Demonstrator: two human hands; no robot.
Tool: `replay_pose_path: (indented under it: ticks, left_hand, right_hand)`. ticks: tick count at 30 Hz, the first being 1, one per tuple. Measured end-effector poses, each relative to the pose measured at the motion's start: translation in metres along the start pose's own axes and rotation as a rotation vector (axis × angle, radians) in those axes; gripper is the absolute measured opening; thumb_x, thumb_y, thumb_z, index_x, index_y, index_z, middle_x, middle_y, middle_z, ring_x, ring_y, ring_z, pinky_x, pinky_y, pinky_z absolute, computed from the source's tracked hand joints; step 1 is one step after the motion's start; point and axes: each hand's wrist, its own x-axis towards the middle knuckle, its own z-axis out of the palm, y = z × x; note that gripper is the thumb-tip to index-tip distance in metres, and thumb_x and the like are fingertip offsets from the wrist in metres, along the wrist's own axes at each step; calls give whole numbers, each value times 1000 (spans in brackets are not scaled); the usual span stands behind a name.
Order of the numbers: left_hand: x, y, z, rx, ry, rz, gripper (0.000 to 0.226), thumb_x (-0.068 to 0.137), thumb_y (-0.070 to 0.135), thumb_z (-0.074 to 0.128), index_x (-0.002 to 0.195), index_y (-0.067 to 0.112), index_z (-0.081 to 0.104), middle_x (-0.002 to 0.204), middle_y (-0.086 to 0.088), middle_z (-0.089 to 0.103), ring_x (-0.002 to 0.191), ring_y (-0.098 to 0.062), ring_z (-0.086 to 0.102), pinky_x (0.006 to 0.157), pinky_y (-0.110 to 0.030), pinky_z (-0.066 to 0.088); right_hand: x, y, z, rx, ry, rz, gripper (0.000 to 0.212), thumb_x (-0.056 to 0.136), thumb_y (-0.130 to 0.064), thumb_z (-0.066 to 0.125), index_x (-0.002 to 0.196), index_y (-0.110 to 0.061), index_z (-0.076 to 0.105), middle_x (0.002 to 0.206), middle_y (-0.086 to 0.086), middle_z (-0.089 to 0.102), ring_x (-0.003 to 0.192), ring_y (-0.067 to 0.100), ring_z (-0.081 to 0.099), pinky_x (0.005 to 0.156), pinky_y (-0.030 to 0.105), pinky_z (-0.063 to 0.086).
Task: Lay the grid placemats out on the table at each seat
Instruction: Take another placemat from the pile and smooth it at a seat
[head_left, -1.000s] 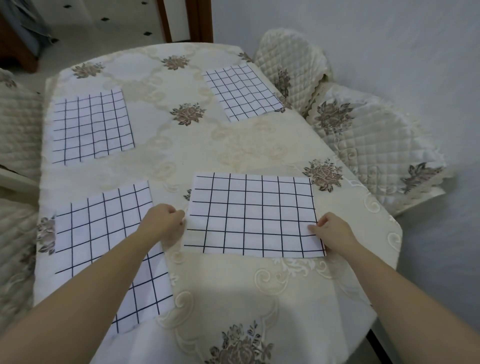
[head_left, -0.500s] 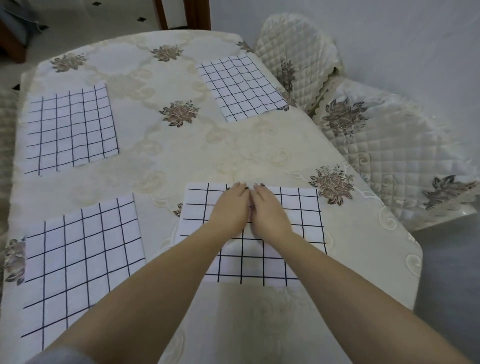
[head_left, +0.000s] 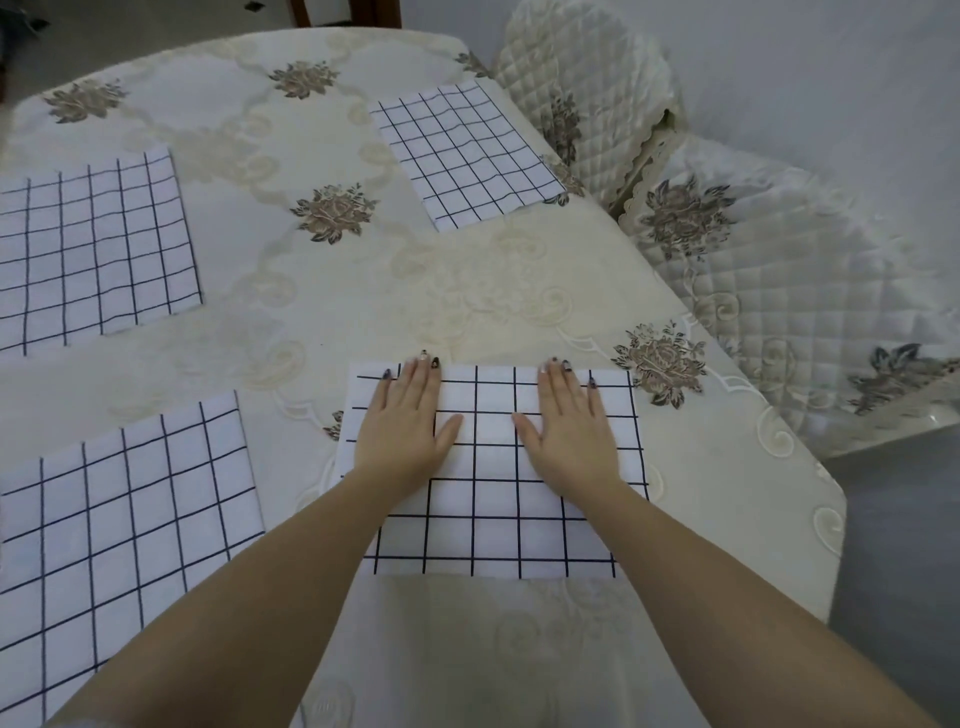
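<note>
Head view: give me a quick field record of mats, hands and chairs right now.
mats on table: four in view
near right mat: flat, both hands on it
left hand: palm down, fingers spread, on mat's left half
right hand: palm down, on mat's right half
near left mat: flat, untouched
far left mat: flat, cut off by frame edge
far right mat: flat, near table edge
chairs: two quilted, along the right side
tablecloth: cream, floral

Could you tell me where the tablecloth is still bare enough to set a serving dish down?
The widest bare patch is the middle of the tablecloth, bordered by the far-left placemat, far-right placemat and the near placemat under both hands. The near-left placemat crowds the near left side.
</note>
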Motion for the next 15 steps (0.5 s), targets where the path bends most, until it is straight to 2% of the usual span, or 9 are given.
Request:
replay_pose_path:
  ticks: [5,8,10,13,15]
  left_hand:
    - [-18,-33,1,-18,-1,-110,78,90,58,0,153,12,-3,162,-4,-5,148,-17,-9,120,-41,-4]
    - [-26,-34,-8,-39,-27,-217,73,95,53,5,152,8,-5,161,-8,-8,148,-21,-13,120,-44,-7]
    - [-32,-21,-13,-76,52,-208,69,97,46,8,152,4,4,161,-13,0,149,-25,-5,120,-46,-5]
    - [-50,14,-11,-95,108,-46,65,95,38,14,149,2,23,158,-17,19,148,-30,13,119,-48,4]
    - [-63,33,-3,-79,85,8,62,94,34,18,146,3,31,155,-16,28,145,-31,24,116,-48,13]
  right_hand:
    - [-13,34,-6,-22,-31,121,74,95,-59,7,152,-14,-6,161,1,-10,148,15,-10,120,41,-5]
    - [-20,32,-16,-2,-5,175,74,95,-57,4,152,-10,-3,162,6,-6,149,20,-7,121,42,-4]
    - [-30,14,-22,27,69,90,76,92,-55,1,152,-8,0,161,6,-5,149,19,-7,120,41,-6]
    - [-52,-30,-16,68,57,-110,70,94,-48,9,151,-10,0,159,1,-10,147,14,-9,119,39,-10]
    - [-67,-51,-3,41,40,-152,65,96,-42,21,151,-9,15,160,4,7,148,18,9,120,39,-3]
